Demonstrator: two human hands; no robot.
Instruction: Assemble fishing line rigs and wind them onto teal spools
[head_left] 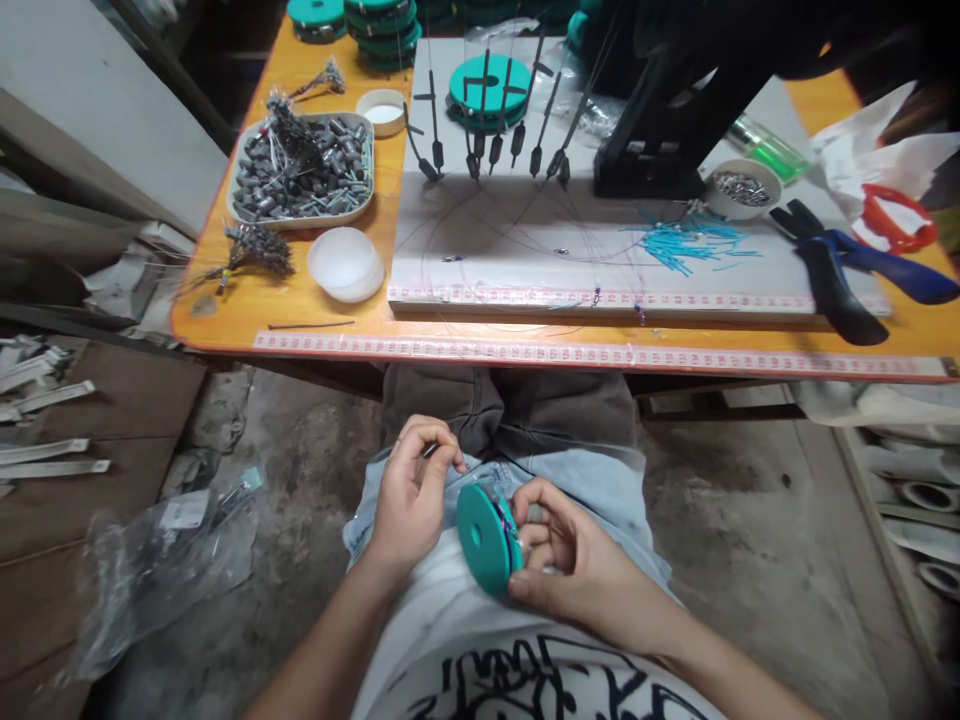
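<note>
My right hand (564, 548) grips a round teal spool (480, 540) by its rim, thumb below and fingers curled at the far side. The spool is tilted above my lap, and dark line or small parts show in its groove. Just left of it is my left hand (417, 482), with thumb and fingertips pinched together. Something small and dark shows between those fingers, too little of it to name. Ahead on the table, several dark weighted line pieces (495, 152) hang in a row over a white board (517, 215), near another teal spool (489, 92).
A tray (238, 205) of grey weights stands at the left, beside a white bowl (346, 264). Blue tube pieces (686, 242), a bowl of metal bits (742, 190) and blue-handled pliers (832, 270) lie right. A printed measuring tape (525, 350) runs along the table's front edge.
</note>
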